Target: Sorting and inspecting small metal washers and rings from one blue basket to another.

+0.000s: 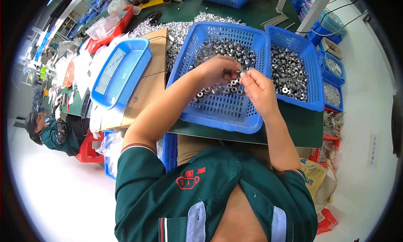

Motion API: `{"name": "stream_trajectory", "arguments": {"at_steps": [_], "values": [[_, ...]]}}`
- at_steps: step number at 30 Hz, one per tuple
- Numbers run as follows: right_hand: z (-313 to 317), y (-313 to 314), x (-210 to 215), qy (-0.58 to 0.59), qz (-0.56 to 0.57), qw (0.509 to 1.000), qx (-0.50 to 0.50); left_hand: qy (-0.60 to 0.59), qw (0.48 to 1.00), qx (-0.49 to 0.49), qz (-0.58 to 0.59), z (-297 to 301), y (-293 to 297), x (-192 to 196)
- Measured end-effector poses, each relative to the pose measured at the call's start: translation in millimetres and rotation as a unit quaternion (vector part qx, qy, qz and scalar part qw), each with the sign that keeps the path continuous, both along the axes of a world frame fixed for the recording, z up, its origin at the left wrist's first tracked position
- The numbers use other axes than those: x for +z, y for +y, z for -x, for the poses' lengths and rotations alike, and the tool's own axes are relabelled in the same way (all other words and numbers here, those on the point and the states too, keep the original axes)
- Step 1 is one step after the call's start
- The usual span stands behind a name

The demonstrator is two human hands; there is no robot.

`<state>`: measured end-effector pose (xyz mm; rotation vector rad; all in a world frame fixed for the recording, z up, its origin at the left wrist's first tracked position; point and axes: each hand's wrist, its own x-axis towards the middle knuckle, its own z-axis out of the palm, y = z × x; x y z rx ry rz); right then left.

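Observation:
Both my hands meet above a blue perforated plastic basket (195, 44) that holds many small ring-shaped metal parts (236, 49). The fingers of my left hand (219, 70) are curled around a few small dark metal parts (228, 73). Close against it, my right hand (259, 87) has thumb and fingers pinched together at a small shiny piece (240, 71), too small to name. Below the hands some rings lie scattered on the basket's bare bottom. A second blue basket (315, 80) of similar metal parts stands directly to the right.
An empty light-blue basket (103, 100) rests on cardboard (145, 86) at the left. A heap of small silver parts (172, 32) covers the green table (180, 9) behind. Small bins (336, 76) line the right side. A co-worker (54, 130) sits at far left.

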<state>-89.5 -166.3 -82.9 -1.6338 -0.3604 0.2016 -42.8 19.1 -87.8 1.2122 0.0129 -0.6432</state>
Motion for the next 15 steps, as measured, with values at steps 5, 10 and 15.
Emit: {"name": "stream_trajectory", "arguments": {"at_steps": [5,10,15], "values": [[1,2,-3,-0.009,0.007,1.000,-0.007,0.025,0.989,0.017,0.142,2,4,4],[4,4,-1,-0.011,0.016,0.999,-0.035,-0.001,0.979,-0.003,0.202,10,1,11],[2,8,-2,-0.013,-0.022,0.999,-0.044,-0.049,0.984,-0.038,0.167,16,2,32]]}}
